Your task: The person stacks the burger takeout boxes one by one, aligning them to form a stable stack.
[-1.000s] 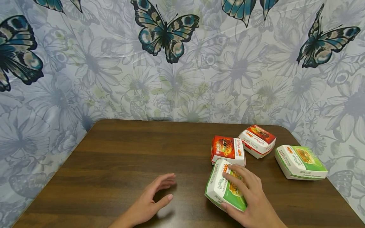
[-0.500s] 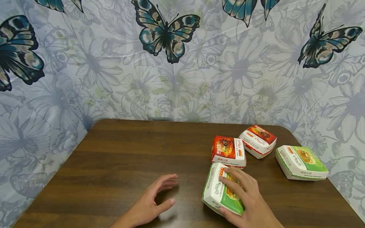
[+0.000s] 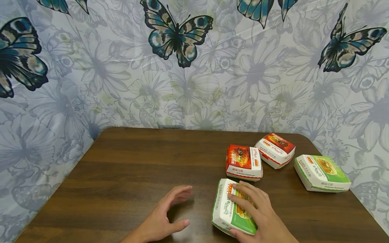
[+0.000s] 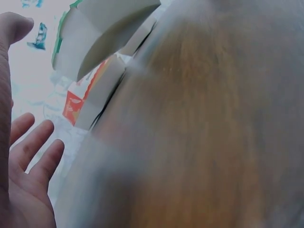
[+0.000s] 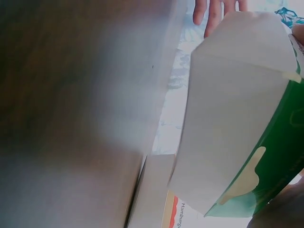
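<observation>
A green-and-white hamburger box (image 3: 224, 209) is tilted in the grip of my right hand (image 3: 262, 216), thumb on its near edge and fingers spread over the top. In the right wrist view the pale side and green panel of this box (image 5: 232, 104) fill much of the picture, raised off the tabletop. My left hand (image 3: 165, 214) hovers to the left of the box, palm turned toward it, fingers extended and holding nothing. The left wrist view shows its fingers (image 4: 35, 147) apart from the box (image 4: 102, 33).
Just behind the held box stands a red-and-white hamburger box (image 3: 243, 162), with a second red one (image 3: 275, 150) touching its far right corner. Another green box (image 3: 322, 173) lies near the right edge of the brown table (image 3: 136, 162). A butterfly-print cloth (image 3: 182, 98) hangs behind.
The held box has moved left and toward the person with the right hand, away from the red box behind it. My left hand has drifted slightly right.
</observation>
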Demonstrator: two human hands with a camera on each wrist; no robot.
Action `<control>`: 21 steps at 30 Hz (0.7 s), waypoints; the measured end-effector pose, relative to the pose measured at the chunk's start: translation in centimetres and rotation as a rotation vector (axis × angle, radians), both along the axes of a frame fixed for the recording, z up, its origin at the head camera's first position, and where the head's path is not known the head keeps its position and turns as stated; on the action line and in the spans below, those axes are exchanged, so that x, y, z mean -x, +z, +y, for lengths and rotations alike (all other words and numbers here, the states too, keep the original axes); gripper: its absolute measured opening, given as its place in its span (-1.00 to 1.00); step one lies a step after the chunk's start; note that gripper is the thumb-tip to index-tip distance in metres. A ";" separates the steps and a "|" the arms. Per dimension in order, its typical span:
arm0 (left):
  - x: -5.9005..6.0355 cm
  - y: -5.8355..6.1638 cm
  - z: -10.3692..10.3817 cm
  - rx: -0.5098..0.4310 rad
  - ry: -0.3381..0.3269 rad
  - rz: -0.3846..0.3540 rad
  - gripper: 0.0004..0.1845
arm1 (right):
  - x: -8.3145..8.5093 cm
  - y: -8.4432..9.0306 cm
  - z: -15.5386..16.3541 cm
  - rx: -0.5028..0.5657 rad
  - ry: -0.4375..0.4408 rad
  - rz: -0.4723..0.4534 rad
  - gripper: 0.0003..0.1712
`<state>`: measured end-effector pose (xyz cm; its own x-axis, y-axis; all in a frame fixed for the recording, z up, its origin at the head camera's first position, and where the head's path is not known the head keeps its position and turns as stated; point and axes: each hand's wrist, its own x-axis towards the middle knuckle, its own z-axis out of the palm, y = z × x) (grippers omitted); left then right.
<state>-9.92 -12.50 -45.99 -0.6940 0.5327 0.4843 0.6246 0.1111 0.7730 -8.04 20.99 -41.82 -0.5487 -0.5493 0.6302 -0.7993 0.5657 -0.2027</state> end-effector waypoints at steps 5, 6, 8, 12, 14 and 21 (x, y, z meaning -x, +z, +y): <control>-0.2 0.0 0.5 -0.014 -0.029 -0.006 -0.08 | -0.3 0.0 -0.2 -0.033 -0.006 -0.024 -0.13; -0.2 0.0 0.7 -0.028 -0.042 -0.012 -0.06 | -0.3 0.0 -0.2 -0.039 -0.008 -0.027 -0.13; -0.3 -0.1 1.0 -0.054 -0.066 -0.031 -0.05 | -0.4 -0.1 -0.2 -0.047 -0.011 -0.032 -0.11; -0.3 -0.2 1.7 -0.087 -0.100 -0.056 0.00 | -0.4 -0.2 -0.3 -0.054 0.007 -0.023 -0.11; -0.4 -0.1 2.0 -0.071 -0.105 -0.054 0.04 | -0.4 -0.2 -0.4 -0.054 0.024 -0.019 -0.13; -0.7 0.1 2.6 0.044 -0.072 -0.147 0.14 | -0.4 -0.4 -0.7 -0.038 0.090 -0.005 -0.14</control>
<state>-9.17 -9.92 -45.84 -0.7150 0.6020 0.3556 0.5129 0.1060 0.8518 -7.64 20.29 -42.21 -0.4992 -0.6200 0.6053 -0.8462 0.4993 -0.1864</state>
